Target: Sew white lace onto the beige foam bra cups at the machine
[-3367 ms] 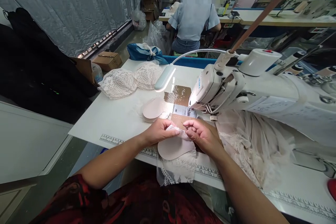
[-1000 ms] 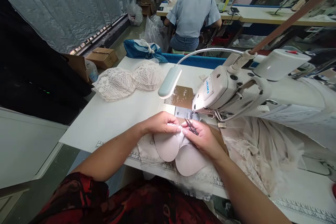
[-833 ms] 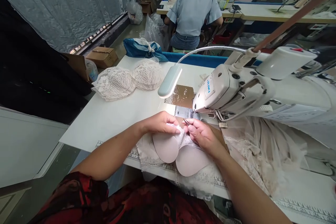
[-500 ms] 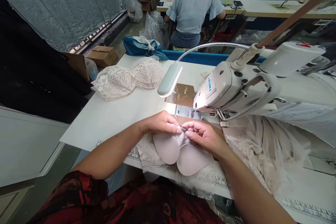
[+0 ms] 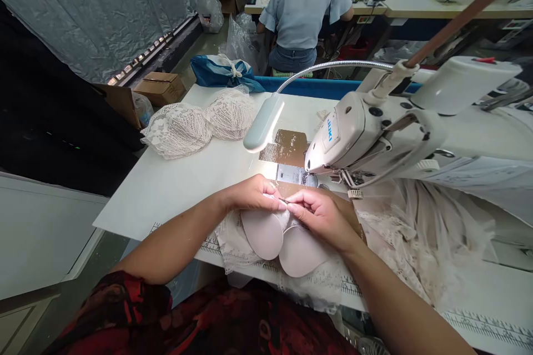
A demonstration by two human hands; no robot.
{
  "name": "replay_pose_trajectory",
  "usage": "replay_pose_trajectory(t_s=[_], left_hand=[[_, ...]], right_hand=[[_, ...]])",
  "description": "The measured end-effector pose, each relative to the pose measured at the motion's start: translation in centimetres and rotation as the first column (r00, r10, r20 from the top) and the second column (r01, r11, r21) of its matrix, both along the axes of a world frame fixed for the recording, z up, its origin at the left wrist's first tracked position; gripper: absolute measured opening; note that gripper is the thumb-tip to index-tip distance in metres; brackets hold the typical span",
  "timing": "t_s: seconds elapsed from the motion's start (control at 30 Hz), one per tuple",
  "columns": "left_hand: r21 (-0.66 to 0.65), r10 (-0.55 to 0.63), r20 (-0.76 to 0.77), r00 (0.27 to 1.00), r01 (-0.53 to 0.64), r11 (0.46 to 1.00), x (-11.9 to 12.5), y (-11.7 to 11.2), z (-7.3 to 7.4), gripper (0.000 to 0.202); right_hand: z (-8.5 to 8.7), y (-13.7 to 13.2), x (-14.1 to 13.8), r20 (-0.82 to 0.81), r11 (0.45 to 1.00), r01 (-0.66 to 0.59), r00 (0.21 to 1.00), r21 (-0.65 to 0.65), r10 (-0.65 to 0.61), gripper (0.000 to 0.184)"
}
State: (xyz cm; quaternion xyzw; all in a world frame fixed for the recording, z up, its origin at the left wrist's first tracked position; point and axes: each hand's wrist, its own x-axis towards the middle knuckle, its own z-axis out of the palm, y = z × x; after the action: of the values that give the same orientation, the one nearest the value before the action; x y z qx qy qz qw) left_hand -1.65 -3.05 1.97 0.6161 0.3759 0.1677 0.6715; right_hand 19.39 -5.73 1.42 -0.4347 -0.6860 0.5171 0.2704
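Observation:
A pale pink bra [image 5: 261,236] with two moulded cups and lace edging lies at the table's front edge, cups toward me. My left hand [image 5: 259,195] is closed on its upper middle edge, thumb and fingers pinching the fabric. My right hand [image 5: 318,215] meets it there, fingers closed around a small dark metal tool that looks like thread snips [image 5: 285,201]. Only the tool's tip shows between the fingertips; the rest is hidden by my right hand. Both hands sit just in front of the sewing machine's needle area [image 5: 310,177].
The white sewing machine [image 5: 345,127] fills the right side, with a lamp [image 5: 264,122] on a bendable neck. Lace cups [image 5: 179,130] lie on the left of the table [image 5: 166,188]. Sheer lace fabric [image 5: 416,233] is heaped at right. A person [image 5: 302,11] sits ahead.
My right fingertips have closed in toward the left thumb, and less of the metal tool shows. The view has shifted slightly; the bra stays in place.

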Motion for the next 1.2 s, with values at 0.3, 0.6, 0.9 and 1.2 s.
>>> replay_pose_trajectory(t_s=[0.3,0.6,0.9,1.2], left_hand=[[-0.022,0.000,0.035,0.999,0.001,1.000,0.1,0.1,-0.2,0.029],[0.059,-0.191,-0.123,0.974,0.199,0.978,-3.3,1.2,0.8,0.029],[0.138,0.036,-0.067,0.997,-0.027,0.990,-2.6,0.8,0.9,0.033],[0.312,0.088,-0.092,0.992,-0.055,0.948,-0.9,0.0,0.3,0.032]], right_hand=[[-0.9,0.4,0.2,-0.228,0.964,0.098,0.961,-0.246,-0.156,0.041],[0.1,0.2,0.3,0.046,0.984,0.039,0.998,-0.173,-0.032,0.023],[-0.3,0.1,-0.6,-0.110,0.987,0.049,0.992,-0.153,-0.066,0.030],[-0.4,-0.1,-0.3,-0.064,0.996,0.067,0.995,-0.059,-0.071,0.023]])
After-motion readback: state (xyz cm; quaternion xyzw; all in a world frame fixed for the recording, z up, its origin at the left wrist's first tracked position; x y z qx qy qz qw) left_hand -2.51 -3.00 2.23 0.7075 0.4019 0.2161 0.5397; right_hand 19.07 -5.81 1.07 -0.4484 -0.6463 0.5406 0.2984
